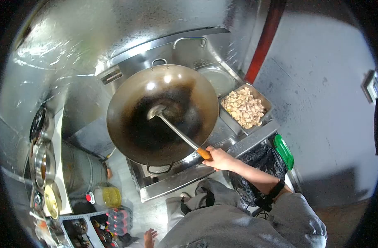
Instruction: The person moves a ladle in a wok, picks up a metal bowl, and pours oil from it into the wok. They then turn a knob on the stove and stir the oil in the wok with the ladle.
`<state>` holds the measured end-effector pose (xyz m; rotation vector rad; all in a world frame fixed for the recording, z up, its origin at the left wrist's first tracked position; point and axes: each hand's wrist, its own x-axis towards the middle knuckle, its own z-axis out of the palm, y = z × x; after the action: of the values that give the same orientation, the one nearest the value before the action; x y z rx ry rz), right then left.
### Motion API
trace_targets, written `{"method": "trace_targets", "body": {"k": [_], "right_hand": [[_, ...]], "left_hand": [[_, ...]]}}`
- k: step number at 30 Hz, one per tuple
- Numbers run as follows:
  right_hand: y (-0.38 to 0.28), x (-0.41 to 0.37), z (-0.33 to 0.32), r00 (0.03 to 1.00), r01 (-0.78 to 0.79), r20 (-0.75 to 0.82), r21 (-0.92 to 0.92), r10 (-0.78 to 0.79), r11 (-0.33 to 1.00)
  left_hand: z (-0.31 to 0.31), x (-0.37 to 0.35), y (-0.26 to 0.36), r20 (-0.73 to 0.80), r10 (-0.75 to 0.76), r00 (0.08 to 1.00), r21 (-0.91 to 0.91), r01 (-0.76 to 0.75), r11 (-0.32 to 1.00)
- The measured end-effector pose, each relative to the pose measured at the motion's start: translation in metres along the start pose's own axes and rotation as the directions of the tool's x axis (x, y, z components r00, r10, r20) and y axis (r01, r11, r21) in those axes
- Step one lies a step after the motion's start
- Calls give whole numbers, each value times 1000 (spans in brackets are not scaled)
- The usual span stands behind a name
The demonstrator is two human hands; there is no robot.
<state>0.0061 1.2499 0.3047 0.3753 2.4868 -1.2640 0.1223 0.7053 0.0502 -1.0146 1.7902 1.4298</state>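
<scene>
Now, the right hand (217, 159) is wrapped round the ladle (177, 131) at its wooden handle (204, 154), head down in the wok (125, 105): stiff, probably weighty, metal likely slick, so wood's the place to hold. Left hand (150, 237), small at the edge, seems empty, fingers loose.

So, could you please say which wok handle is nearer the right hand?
The front handle, on the lower rim of the wok as pictured; the back handle, on the upper rim, is farther from the right hand.
</scene>
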Motion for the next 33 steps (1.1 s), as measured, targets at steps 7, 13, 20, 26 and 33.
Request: {"method": "trace_targets", "body": {"k": [7,13,20,26,33], "right_hand": [[12,-28,12,999,-3,-32,66,6,998],[16,-48,24,991,-62,-116,77,71,995],[39,-48,28,963,-47,-263,58,60,997],[47,-67,14,914,-96,-396,3,90,995],[63,-109,-1,895,-70,-438,53,86,996]], "left_hand": [[-17,7,31,73,-43,996,239,25,971],[-15,36,60,76,-42,996,295,18,955],[-18,35,88,194,94,976,287,-148,947],[-42,31,63,174,112,978,237,-152,960],[-66,54,3,149,-79,986,171,53,984]]}}
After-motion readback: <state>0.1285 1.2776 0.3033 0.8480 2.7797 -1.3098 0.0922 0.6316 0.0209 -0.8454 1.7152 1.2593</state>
